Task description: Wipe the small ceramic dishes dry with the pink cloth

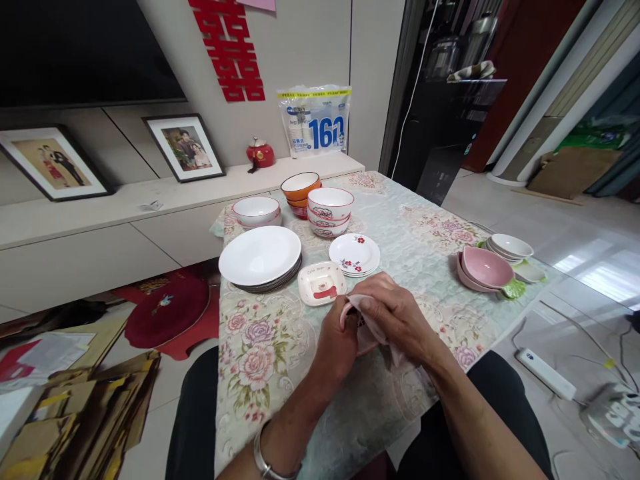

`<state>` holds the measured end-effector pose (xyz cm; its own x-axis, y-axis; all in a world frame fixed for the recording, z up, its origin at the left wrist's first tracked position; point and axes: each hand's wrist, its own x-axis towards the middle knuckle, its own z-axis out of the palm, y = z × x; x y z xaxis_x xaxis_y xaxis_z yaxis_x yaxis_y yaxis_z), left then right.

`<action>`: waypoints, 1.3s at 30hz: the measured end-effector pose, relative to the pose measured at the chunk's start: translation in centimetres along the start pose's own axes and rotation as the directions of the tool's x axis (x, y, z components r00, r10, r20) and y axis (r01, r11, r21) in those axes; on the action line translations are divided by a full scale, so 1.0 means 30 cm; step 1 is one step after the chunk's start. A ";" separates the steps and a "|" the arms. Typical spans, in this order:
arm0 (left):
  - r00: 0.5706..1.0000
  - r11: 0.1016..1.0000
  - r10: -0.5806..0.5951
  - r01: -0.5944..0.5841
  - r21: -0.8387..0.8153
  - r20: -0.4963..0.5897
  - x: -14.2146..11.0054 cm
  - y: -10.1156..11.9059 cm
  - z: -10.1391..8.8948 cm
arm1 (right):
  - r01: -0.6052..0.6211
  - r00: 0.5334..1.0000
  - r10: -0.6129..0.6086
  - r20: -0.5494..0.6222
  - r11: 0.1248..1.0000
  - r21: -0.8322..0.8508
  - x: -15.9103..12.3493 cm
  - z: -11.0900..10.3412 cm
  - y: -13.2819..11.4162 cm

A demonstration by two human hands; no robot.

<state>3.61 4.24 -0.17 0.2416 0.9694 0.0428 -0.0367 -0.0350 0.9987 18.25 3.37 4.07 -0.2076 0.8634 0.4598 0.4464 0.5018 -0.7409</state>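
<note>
Close to the table's near edge, my left hand (336, 341) grips a small pink-rimmed dish (366, 339), mostly hidden by my fingers. Dark printing shows on part of its surface. My right hand (400, 312) is closed on a pale cloth (399, 357), pressing it over the dish's rim. Just beyond my hands lies a square bear-print plate (315, 285). Behind that is a short stack of flower-print plates (354, 255), with a stack of large white plates (260, 257) to the left.
Farther back stand red-rimmed white bowls (330, 203), orange bowls (300, 185) and wide white bowls (256, 210). Pink bowls (486, 268) and small white bowls (511, 245) sit by the right edge. A flowered cloth (260, 363) covers the table. A power strip (546, 375) lies on the floor.
</note>
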 end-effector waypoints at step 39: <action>0.966 0.966 0.231 -0.212 0.151 -0.117 -0.014 0.015 0.000 | -0.206 0.951 0.103 -0.291 0.914 -0.351 -0.036 0.040 0.062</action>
<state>3.48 3.83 0.28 0.1117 0.9568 0.2686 0.0593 -0.2762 0.9593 18.26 3.44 1.61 0.1021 0.8580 0.5034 0.7557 0.2622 -0.6001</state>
